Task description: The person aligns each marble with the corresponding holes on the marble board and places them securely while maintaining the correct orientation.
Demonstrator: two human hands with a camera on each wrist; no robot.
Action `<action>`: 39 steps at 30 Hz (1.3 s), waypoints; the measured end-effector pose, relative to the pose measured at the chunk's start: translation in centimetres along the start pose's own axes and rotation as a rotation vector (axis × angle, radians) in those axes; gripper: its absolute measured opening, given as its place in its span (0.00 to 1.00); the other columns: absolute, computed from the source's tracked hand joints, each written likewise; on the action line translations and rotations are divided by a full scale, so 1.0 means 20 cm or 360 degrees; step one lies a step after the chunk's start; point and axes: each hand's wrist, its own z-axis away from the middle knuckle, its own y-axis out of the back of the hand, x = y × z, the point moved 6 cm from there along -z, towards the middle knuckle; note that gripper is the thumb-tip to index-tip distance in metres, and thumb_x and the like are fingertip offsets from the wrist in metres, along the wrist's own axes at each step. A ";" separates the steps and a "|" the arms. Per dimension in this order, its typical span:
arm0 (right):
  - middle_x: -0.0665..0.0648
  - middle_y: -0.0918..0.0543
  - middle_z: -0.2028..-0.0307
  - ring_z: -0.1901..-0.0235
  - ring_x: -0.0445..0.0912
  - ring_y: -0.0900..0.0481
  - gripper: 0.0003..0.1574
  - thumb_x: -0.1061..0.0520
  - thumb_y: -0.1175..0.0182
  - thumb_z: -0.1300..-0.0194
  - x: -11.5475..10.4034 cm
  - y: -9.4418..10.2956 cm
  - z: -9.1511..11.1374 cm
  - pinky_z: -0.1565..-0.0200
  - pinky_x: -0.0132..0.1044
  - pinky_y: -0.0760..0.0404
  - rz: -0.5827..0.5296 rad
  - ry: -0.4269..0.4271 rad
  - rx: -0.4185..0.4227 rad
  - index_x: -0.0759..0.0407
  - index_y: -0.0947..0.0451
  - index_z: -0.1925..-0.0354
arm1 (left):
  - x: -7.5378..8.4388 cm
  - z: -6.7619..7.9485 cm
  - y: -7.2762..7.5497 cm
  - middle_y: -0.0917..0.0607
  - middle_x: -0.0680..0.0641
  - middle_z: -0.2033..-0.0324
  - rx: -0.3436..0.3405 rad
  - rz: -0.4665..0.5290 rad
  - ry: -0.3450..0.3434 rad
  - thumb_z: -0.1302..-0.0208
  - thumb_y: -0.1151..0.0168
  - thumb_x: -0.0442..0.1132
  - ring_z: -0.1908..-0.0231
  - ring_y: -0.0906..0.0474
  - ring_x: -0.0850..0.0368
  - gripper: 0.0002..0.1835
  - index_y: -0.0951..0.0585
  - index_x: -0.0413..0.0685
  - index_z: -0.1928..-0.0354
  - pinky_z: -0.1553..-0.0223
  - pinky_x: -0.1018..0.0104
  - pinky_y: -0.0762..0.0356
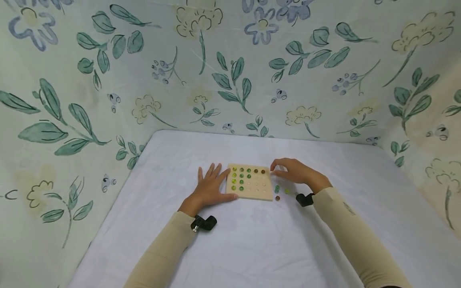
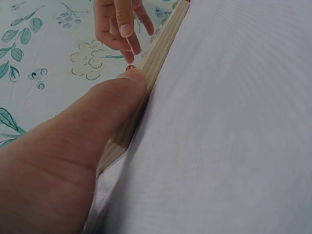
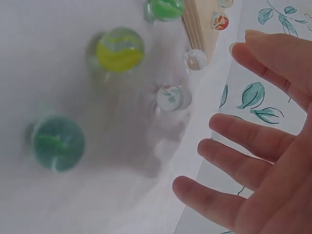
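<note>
On the white cloth lies a pale wooden board (image 1: 253, 193) with rows of glass marbles, yellow and green at left, reddish-brown at the far right corner. My left hand (image 1: 209, 190) is spread at its left side, the thumb (image 2: 119, 90) along the near edge. My right hand (image 1: 293, 171) hovers by the far right corner. In the right wrist view its thumb and index fingertips are close together, no marble visible between them; the other fingers extend loosely. A red-patterned marble (image 3: 220, 21) sits on the board near those fingertips, and a clear marble (image 3: 196, 59) appears by its edge.
Loose marbles lie right of the board: a yellow marble (image 3: 120, 48), a green marble (image 3: 166, 8), a blue-green marble (image 3: 58, 143), a clear marble (image 3: 169, 98) and a reddish marble (image 1: 277, 198). A floral curtain (image 1: 223, 116) stands behind the cloth-covered table (image 1: 230, 248).
</note>
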 end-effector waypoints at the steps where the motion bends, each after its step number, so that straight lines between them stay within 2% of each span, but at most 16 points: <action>1: 0.57 0.23 0.42 0.42 0.57 0.30 0.11 0.51 0.43 0.30 0.00 0.00 0.01 0.39 0.59 0.33 -0.0007 0.0010 0.0003 0.48 0.23 0.50 | 0.00 0.00 0.00 0.52 0.46 0.25 -0.0004 -0.0003 0.0004 0.54 0.46 0.80 0.25 0.67 0.46 0.56 0.46 0.64 0.25 0.33 0.37 0.79; 14: 0.58 0.23 0.43 0.39 0.58 0.32 0.12 0.52 0.41 0.31 0.01 -0.02 0.11 0.37 0.60 0.35 0.0008 0.0034 0.0037 0.51 0.23 0.50 | -0.01 -0.01 0.00 0.53 0.47 0.24 -0.0022 -0.0014 0.0011 0.53 0.46 0.80 0.26 0.68 0.47 0.56 0.47 0.65 0.24 0.33 0.37 0.79; 24: 0.66 0.34 0.33 0.31 0.66 0.44 0.12 0.50 0.41 0.32 0.04 -0.05 0.17 0.36 0.65 0.42 0.0027 -0.0026 0.0006 0.48 0.22 0.51 | -0.01 -0.01 0.00 0.53 0.46 0.24 -0.0015 -0.0003 0.0008 0.54 0.46 0.80 0.26 0.67 0.46 0.56 0.46 0.64 0.24 0.33 0.37 0.79; 34: 0.65 0.32 0.35 0.31 0.67 0.46 0.10 0.53 0.40 0.32 0.04 -0.09 0.19 0.36 0.66 0.44 -0.0009 -0.0024 -0.0025 0.48 0.22 0.52 | 0.00 0.00 0.00 0.52 0.46 0.25 -0.0008 0.0008 -0.0005 0.53 0.45 0.79 0.26 0.66 0.45 0.56 0.46 0.63 0.25 0.33 0.36 0.78; 39: 0.64 0.28 0.37 0.34 0.65 0.39 0.11 0.53 0.40 0.32 0.04 -0.09 0.18 0.37 0.64 0.40 0.0028 -0.0021 -0.0020 0.48 0.22 0.52 | 0.00 0.00 0.01 0.52 0.46 0.25 -0.0004 0.0014 -0.0002 0.53 0.45 0.79 0.26 0.66 0.45 0.56 0.46 0.63 0.24 0.33 0.36 0.78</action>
